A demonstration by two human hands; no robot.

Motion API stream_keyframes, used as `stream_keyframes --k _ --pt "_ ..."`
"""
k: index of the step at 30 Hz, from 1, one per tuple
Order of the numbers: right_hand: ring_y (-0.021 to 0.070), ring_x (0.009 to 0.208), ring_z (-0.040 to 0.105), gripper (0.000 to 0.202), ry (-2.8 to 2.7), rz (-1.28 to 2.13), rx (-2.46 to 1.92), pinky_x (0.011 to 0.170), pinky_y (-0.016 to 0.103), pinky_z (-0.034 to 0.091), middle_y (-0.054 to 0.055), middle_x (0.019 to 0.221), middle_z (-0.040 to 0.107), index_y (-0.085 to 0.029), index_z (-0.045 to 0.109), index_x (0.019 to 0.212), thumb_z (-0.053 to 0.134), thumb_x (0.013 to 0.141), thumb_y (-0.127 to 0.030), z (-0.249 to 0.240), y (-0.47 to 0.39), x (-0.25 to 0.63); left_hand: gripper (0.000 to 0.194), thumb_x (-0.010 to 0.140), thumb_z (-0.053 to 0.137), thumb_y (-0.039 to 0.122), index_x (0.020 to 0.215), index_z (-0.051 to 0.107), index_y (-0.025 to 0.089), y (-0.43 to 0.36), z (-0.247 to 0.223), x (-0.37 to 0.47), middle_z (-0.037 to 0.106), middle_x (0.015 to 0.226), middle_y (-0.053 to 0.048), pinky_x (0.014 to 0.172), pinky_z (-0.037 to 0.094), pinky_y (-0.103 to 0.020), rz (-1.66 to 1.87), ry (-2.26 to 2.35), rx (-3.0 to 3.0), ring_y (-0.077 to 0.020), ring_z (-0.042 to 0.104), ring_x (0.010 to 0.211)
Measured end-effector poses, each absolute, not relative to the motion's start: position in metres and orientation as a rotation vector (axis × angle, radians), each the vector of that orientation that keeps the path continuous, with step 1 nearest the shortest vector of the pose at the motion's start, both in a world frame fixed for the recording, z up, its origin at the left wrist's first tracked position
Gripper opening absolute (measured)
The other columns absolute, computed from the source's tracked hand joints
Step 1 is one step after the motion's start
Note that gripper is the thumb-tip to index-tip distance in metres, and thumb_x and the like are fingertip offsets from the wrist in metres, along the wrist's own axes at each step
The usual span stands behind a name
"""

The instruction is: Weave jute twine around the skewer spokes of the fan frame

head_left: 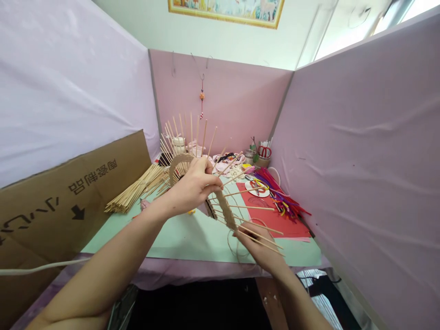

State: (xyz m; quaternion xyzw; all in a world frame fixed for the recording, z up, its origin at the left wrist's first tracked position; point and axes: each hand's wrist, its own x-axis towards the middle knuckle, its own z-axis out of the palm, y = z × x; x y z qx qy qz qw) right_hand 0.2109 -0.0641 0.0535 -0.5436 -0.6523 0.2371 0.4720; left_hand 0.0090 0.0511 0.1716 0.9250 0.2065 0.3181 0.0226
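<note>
The woven basket frame (pixel 228 211) is held above the bench (pixel 206 250), its sticks fanning up and rightward, its woven band arching left to right. The left hand (pixel 199 183) pinches a stick by the band; the right hand (pixel 256 243) grips its lower right end. Left of the frame lies a stick bundle (pixel 135 189); right, red paper (pixel 263 217).

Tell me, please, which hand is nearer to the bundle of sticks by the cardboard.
Left. The left hand is to the right of the bundle; the right hand is farther right and lower in the view.
</note>
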Motion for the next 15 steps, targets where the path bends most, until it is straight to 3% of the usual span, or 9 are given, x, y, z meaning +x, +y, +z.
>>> stream_keyframes --k 6,9,12,15 --pt "0.0154 0.068 0.055 0.033 -1.669 0.607 -1.372 0.065 0.028 0.045 0.002 0.071 0.059 -0.018 0.062 0.068 0.052 0.091 -0.038 0.049 -0.051 0.203 0.019 0.09 0.056 0.026 0.083 0.073 0.021 0.058 0.168 0.011 0.039 0.09 -0.004 0.083 0.038 -0.035 0.985 0.646 2.85 -0.0186 0.04 0.091" --pt "0.0204 0.095 0.062 0.022 -1.698 0.653 -1.281 0.087 0.036 0.049 0.007 0.102 0.067 -0.02 0.069 0.1 0.055 0.09 -0.035 0.044 -0.05 0.213 0.018 0.09 0.057 0.025 0.083 0.073 0.02 0.061 0.168 0.011 0.039 0.09 -0.003 0.084 0.039 -0.035 0.972 0.668 2.836 -0.0181 0.04 0.091" --pt "0.0235 0.127 0.051 0.057 -1.647 0.77 -1.138 0.106 0.043 0.041 0.01 0.137 0.054 -0.027 0.045 0.138 0.064 0.084 -0.031 0.039 -0.05 0.219 0.017 0.089 0.058 0.024 0.082 0.073 0.02 0.063 0.17 0.013 0.04 0.09 -0.004 0.084 0.04 -0.036 0.979 0.698 2.821 -0.0181 0.04 0.091" --pt "0.0251 0.132 0.046 0.074 -1.566 0.85 -1.017 0.108 0.046 0.04 0.011 0.141 0.048 -0.031 0.034 0.144 0.071 0.079 -0.035 0.038 -0.049 0.214 0.017 0.089 0.058 0.025 0.081 0.073 0.021 0.063 0.172 0.014 0.04 0.09 -0.003 0.085 0.04 -0.036 0.975 0.72 2.809 -0.0184 0.04 0.091"
